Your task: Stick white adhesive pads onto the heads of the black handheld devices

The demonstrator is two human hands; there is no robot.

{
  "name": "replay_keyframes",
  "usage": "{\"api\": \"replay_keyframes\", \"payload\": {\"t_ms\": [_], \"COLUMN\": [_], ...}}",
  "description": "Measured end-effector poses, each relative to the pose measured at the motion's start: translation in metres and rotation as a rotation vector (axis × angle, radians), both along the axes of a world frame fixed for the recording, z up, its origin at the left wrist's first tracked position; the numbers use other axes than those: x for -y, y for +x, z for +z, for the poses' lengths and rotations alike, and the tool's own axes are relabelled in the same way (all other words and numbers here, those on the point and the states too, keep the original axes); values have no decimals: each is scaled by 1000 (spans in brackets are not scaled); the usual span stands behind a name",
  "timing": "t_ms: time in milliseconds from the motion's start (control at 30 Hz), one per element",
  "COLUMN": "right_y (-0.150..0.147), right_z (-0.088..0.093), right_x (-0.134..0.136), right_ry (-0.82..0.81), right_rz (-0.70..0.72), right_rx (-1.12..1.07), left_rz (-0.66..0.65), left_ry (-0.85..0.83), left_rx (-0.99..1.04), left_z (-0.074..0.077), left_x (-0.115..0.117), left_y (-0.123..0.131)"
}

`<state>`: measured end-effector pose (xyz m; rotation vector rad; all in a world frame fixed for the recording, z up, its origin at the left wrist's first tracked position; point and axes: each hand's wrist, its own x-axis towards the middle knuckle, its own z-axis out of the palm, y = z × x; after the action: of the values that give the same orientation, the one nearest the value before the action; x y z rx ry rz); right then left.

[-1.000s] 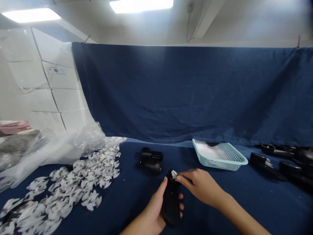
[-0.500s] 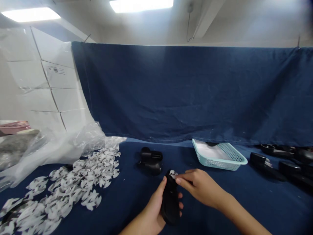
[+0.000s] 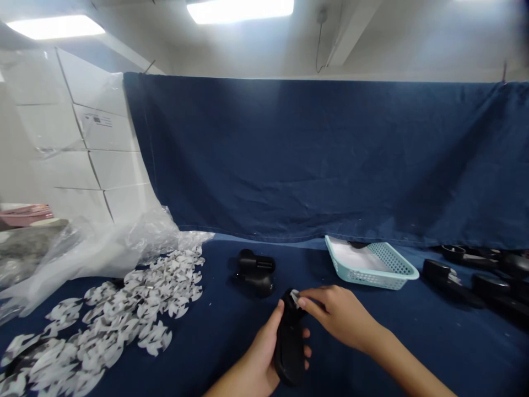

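Note:
My left hand (image 3: 266, 347) is wrapped round a black handheld device (image 3: 289, 350), its thumb along the left side and fingertips showing on the right. At the device's upper end sits a small silvery-white piece (image 3: 295, 296). The thumb and forefinger of my right hand (image 3: 339, 314) pinch that piece at its right edge. Just beyond the device, two black parts (image 3: 255, 271) lie side by side on the blue cloth.
A heap of whitish metal blades (image 3: 119, 314) spreads over the left side by clear plastic (image 3: 124, 248). A pale blue basket (image 3: 372, 275) holds white paper. More black devices (image 3: 450, 281) lie at the right. A blue curtain (image 3: 322, 160) hangs behind.
The silvery-white piece has tilted slightly at the device's upper end, with my right fingers still on it. The view has shifted very slightly.

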<state>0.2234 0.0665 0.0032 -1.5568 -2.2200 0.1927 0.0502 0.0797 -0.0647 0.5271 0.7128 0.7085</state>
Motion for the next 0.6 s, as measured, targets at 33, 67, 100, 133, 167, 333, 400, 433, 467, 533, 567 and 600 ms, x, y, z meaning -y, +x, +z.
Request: {"api": "replay_keyframes", "payload": {"t_ms": [33,67,100,133,167,333,400,433,467,533,567,600], "right_y": [0,1,1,1,1,4,5,5,6,6,7,7], "right_z": [0,0,0,-1,-2,-7,-8,-8,-9,-9,-9,-9], "right_x": [0,-1,-1,-2,-3,-7,-9,-9,-10,-9,-9,-9], "right_ry": [-5,-11,-18,-24,-32,-71,-93,-104,-114,-132,-146,-163], "right_rz": [-2,-4,-6,-10,-15,-40,-44,-47,-50,-56,-57,-55], "right_rx": [-3,-13,-27,-44,-62,-141,-180,-197,-212,-242,-266,-298], "left_rz": [-2,-5,-7,-8,-10,-5,-3,-5,-10,-22,-25,-25], "left_ry": [-6,-10,-12,-15,-18,-37,-43,-45,-45,-41,-39,-38], "left_rx": [6,10,14,16,18,28,31,35,42,59,64,66], "left_z": [-1,-1,-2,-3,-3,-4,-5,-5,-5,-4,-3,-3], "left_x": [-1,-1,-2,-3,-3,-4,-4,-4,-4,-5,-4,-4], "left_y": [0,0,0,0,-1,-1,-2,-2,-2,-2,-2,-2]}}
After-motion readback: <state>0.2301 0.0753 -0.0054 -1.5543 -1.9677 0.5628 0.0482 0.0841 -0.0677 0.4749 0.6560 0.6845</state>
